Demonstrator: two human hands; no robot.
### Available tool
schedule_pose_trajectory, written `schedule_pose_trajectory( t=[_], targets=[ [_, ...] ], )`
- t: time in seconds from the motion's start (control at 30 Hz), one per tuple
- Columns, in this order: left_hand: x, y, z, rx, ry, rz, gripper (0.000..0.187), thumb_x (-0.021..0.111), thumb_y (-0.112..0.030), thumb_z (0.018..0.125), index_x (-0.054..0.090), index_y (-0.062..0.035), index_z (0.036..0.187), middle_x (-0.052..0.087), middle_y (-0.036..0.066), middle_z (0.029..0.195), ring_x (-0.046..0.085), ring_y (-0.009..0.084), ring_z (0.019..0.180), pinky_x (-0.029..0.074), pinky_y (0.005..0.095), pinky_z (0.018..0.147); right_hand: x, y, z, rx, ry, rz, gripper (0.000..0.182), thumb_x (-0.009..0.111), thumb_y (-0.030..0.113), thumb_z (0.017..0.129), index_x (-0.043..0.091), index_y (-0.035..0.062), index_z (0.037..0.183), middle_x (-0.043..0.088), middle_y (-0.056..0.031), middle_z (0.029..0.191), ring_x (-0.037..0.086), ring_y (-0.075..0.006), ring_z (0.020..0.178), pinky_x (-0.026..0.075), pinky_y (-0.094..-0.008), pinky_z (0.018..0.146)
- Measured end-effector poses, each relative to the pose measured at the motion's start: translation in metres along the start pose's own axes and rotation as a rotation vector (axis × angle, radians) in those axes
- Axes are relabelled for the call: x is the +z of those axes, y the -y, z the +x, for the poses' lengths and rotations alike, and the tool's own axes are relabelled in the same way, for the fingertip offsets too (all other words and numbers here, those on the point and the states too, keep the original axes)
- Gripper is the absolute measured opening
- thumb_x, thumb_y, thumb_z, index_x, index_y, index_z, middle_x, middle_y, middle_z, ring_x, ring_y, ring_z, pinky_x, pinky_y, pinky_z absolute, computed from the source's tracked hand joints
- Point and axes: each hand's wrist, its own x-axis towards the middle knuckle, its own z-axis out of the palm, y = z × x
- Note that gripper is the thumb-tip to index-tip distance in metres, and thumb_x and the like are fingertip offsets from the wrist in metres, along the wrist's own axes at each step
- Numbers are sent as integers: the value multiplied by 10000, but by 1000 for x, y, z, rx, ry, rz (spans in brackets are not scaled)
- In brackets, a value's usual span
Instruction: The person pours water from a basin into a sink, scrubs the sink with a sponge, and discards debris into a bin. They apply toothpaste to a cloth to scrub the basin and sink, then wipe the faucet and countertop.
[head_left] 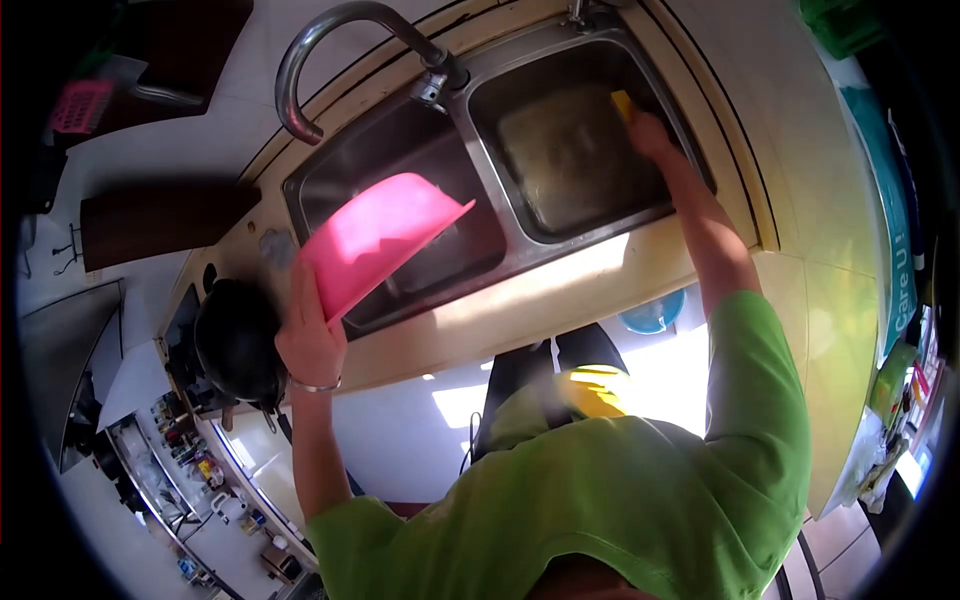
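Note:
A pink plastic basin (385,225) is tilted over the left bowl of the steel sink, and my left hand (312,335) grips its near left edge. Over in the right sink bowl (560,150), which holds cloudy water, my right hand (648,135) holds a yellow sponge (622,104) near the right wall. The curved faucet (365,15) rises behind the sink, its spout hanging above the back left of the left bowl.
A black pan (238,340) sits on the stove left of the sink. The counter's front edge (520,300) runs before me. Below it is a blue bucket (652,312). Bags and packages, including a teal one (885,200), line the far right.

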Motion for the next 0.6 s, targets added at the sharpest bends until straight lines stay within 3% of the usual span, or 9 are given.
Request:
schedule_pose_trajectory(
  t=[0.1,0.13,0.17,0.23,0.27,0.33,0.43,0.57,0.6],
  targets=[
    [26,11,-10,-189,-8,-71,556,495,-109,674,348,-43,1206,437,160,1161,533,306,911,484,331,672,35,-10,11,-40,-135,-100,389,392,126,732,415,13,1104,557,-233,773,548,-375,743,442,-454,667],
    [36,15,-16,-226,-19,-66,539,486,-131,695,346,-45,1208,447,162,1150,532,309,912,481,340,681,32,-3,9,-91,-61,-223,441,410,95,706,375,-52,1120,549,-256,779,545,-384,748,435,-452,695],
    [49,19,-19,-266,-38,-63,524,478,-154,715,343,-46,1210,457,163,1138,531,312,912,477,349,691,78,-29,26,-115,-243,-366,456,421,95,692,365,-95,1103,537,-275,825,544,-372,766,431,-448,698],
    [61,23,-20,-317,-65,-110,492,454,-215,753,356,-47,1204,475,171,1113,530,323,908,472,362,699,93,-6,29,188,-210,-74,473,412,109,707,354,-37,1153,528,-270,880,540,-359,799,423,-445,705],
    [67,24,-21,-350,-87,-113,484,446,-238,760,366,-45,1197,481,175,1103,528,330,907,470,365,703,91,10,33,187,-201,-79,473,412,109,707,354,-37,1153,528,-270,880,540,-359,799,423,-445,705],
    [79,33,-21,-363,-88,-125,479,437,-260,768,377,-42,1190,487,178,1093,526,336,906,468,368,707,74,44,26,25,148,-80,459,396,93,723,372,37,1178,531,-239,928,541,-355,804,425,-428,712],
    [95,44,-26,-422,-133,-160,475,439,-285,770,397,-40,1175,494,185,1078,529,343,894,465,376,707,55,85,-2,-114,384,-163,433,401,84,739,406,92,1172,526,-224,960,533,-355,828,421,-412,737],
    [104,59,-28,-432,-170,-157,473,432,-311,773,416,-41,1161,513,186,1044,534,347,877,465,377,699,53,65,-15,-369,533,-208,414,410,124,713,452,55,1119,538,-222,935,545,-332,824,431,-388,729],
    [107,58,-26,-465,-180,-179,473,428,-323,775,425,-40,1154,522,186,1029,536,348,872,465,378,697,50,73,-5,-307,378,-79,422,401,116,718,441,78,1136,540,-214,937,545,-331,822,430,-392,729]
  ],
)
